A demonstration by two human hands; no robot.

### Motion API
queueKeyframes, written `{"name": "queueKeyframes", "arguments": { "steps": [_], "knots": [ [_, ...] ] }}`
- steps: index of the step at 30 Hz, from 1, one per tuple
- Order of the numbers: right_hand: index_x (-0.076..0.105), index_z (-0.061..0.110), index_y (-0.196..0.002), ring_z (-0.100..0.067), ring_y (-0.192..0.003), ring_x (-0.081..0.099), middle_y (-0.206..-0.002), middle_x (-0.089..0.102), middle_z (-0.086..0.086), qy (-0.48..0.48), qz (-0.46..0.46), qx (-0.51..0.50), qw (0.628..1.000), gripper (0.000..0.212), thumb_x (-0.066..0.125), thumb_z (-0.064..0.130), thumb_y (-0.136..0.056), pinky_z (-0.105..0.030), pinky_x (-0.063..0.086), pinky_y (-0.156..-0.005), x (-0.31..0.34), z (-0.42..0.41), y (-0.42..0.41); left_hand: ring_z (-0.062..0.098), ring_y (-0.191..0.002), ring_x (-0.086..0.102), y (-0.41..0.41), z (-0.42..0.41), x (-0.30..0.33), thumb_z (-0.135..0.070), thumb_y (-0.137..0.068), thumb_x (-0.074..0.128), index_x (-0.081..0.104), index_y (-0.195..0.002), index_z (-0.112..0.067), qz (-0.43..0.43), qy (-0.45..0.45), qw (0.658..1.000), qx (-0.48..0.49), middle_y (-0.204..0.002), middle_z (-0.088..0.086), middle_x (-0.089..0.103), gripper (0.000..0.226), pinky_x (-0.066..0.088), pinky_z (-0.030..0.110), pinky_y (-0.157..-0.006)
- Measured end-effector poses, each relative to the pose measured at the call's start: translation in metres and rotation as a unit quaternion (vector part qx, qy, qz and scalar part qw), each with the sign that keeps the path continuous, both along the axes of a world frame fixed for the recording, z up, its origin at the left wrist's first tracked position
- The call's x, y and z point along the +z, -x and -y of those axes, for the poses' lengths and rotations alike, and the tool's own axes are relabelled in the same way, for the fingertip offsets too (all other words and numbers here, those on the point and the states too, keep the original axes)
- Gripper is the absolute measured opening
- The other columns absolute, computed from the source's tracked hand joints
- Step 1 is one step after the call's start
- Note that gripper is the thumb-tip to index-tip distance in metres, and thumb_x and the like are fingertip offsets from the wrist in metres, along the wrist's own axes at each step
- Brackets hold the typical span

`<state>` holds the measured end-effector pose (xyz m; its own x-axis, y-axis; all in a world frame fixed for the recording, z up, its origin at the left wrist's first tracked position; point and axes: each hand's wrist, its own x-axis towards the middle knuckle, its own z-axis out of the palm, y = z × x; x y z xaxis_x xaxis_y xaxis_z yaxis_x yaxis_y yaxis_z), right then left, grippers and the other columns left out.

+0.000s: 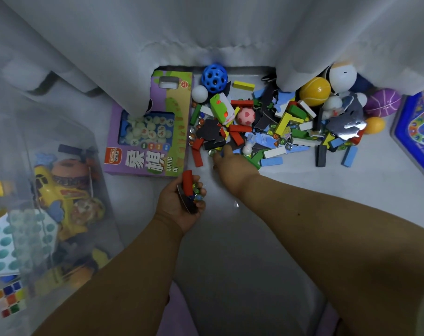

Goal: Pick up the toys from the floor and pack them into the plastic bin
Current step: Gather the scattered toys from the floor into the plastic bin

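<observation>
A heap of toys (274, 124) lies on the pale floor under the curtain: coloured wooden blocks, dark puzzle pieces, glass marbles and several balls. My left hand (182, 202) is cupped palm up, holding a red block (188, 181), several marbles and a dark puzzle piece. My right hand (230, 163) reaches into the near edge of the heap, fingers down among marbles and blocks; what its fingertips grip is hidden. The clear plastic bin (36, 214) stands at the left, holding a yellow toy plane (53, 190) and other toys.
A purple chess-game box (155, 127) lies on the floor between the bin and the heap. A blue game board (417, 132) sits at the right edge. White curtains (206, 32) hang over the back of the heap. A colour cube (11, 299) sits at the bin's near corner.
</observation>
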<state>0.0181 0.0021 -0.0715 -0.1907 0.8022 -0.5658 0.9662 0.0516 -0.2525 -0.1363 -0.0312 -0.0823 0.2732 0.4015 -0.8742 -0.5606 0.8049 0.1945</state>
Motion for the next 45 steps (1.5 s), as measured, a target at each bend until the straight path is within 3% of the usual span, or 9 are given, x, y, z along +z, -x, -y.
{"name": "queueKeyframes", "arguments": {
  "steps": [7,11,19,24,27,30,36,41,45],
  "knots": [
    [0.044,0.002,-0.128,-0.033,-0.114,0.051,-0.137,0.033,-0.019,0.036,-0.094,-0.134,0.986,0.04,0.054,0.012,-0.09,-0.033,0.043,-0.087,-0.001,-0.004,-0.006,0.014,-0.057,0.057,0.004,0.002,-0.002,-0.043,-0.094,0.041,0.064,-0.086,-0.01,-0.001,0.013,1.0,0.017,-0.073,0.003,0.057,0.04,0.04,0.017,-0.043],
    [0.055,0.005,-0.101,-0.023,-0.087,0.049,-0.11,0.044,-0.013,-0.003,-0.23,-0.198,0.953,0.022,0.063,0.009,-0.081,-0.02,0.034,-0.064,0.031,0.0,0.013,0.015,-0.063,0.056,0.002,0.002,-0.002,-0.041,-0.093,0.045,0.065,-0.092,-0.011,-0.025,0.017,0.999,0.03,-0.078,0.004,0.059,0.036,0.042,0.018,-0.046],
    [0.052,0.004,-0.103,-0.021,-0.073,0.042,-0.109,0.045,-0.015,-0.058,-0.254,-0.108,0.959,0.018,0.05,0.006,-0.085,-0.022,0.027,-0.053,0.078,0.013,0.051,0.022,-0.105,0.06,-0.018,-0.008,0.043,-0.029,-0.087,0.047,0.065,-0.1,-0.012,0.046,-0.026,0.994,0.094,-0.101,0.009,0.068,0.027,0.041,0.037,-0.101],
    [0.056,0.005,-0.104,-0.025,-0.081,0.049,-0.102,0.043,-0.011,-0.096,-0.304,-0.158,0.935,0.017,0.052,0.009,-0.087,-0.027,0.039,-0.07,0.114,0.004,0.056,0.016,-0.074,0.07,-0.006,-0.032,0.087,-0.029,-0.093,0.043,0.074,-0.071,-0.015,-0.027,-0.093,0.995,0.02,-0.078,0.002,0.07,0.042,0.054,0.028,-0.074],
    [0.055,0.007,-0.111,-0.02,-0.086,0.049,-0.111,0.046,-0.012,-0.116,-0.352,-0.195,0.908,0.022,0.055,0.015,-0.09,-0.024,0.037,-0.073,0.143,-0.003,0.075,0.017,-0.087,0.06,0.025,-0.053,0.132,-0.03,-0.082,0.056,0.069,-0.09,-0.017,-0.103,-0.138,0.983,-0.071,-0.093,0.002,0.064,0.021,0.043,0.028,-0.081],
    [0.056,0.009,-0.108,-0.02,-0.085,0.05,-0.109,0.05,-0.013,-0.12,-0.411,-0.225,0.875,0.02,0.056,0.016,-0.09,-0.022,0.033,-0.067,0.175,-0.007,0.112,0.017,-0.064,0.044,0.066,-0.062,0.189,-0.025,-0.056,0.067,0.062,-0.071,-0.018,-0.158,-0.171,0.958,-0.165,-0.073,0.001,0.049,0.018,0.028,0.027,-0.058],
    [0.051,0.016,-0.081,-0.032,-0.081,0.063,-0.084,0.057,-0.012,-0.037,-0.516,-0.202,0.831,0.01,0.056,0.011,-0.089,-0.038,0.053,-0.074,0.238,0.006,0.211,0.012,-0.03,0.033,0.164,-0.036,0.269,-0.021,-0.09,0.04,0.054,-0.042,-0.018,-0.28,-0.159,0.928,-0.189,-0.041,0.0,0.041,0.05,0.017,0.013,-0.04],
    [0.06,0.006,-0.102,-0.033,-0.102,0.06,-0.095,0.056,-0.011,0.061,-0.461,-0.121,0.877,0.014,0.051,0.007,-0.092,-0.037,0.05,-0.087,0.244,0.037,0.259,0.018,-0.056,0.047,0.225,0.016,0.273,-0.036,-0.095,0.043,0.055,-0.084,-0.007,-0.325,-0.042,0.938,-0.113,-0.071,0.01,0.052,0.033,0.043,0.02,-0.045],
    [0.034,0.005,-0.144,-0.029,-0.107,0.054,-0.144,0.039,-0.023,0.122,-0.415,-0.114,0.894,0.046,0.04,0.006,-0.098,-0.019,0.041,-0.077,0.224,0.05,0.259,0.041,-0.119,0.047,0.247,0.024,0.269,-0.055,-0.092,0.041,0.048,-0.127,-0.004,-0.334,-0.021,0.939,-0.076,-0.135,0.025,0.041,0.062,0.042,0.051,-0.099]
  ]
}}
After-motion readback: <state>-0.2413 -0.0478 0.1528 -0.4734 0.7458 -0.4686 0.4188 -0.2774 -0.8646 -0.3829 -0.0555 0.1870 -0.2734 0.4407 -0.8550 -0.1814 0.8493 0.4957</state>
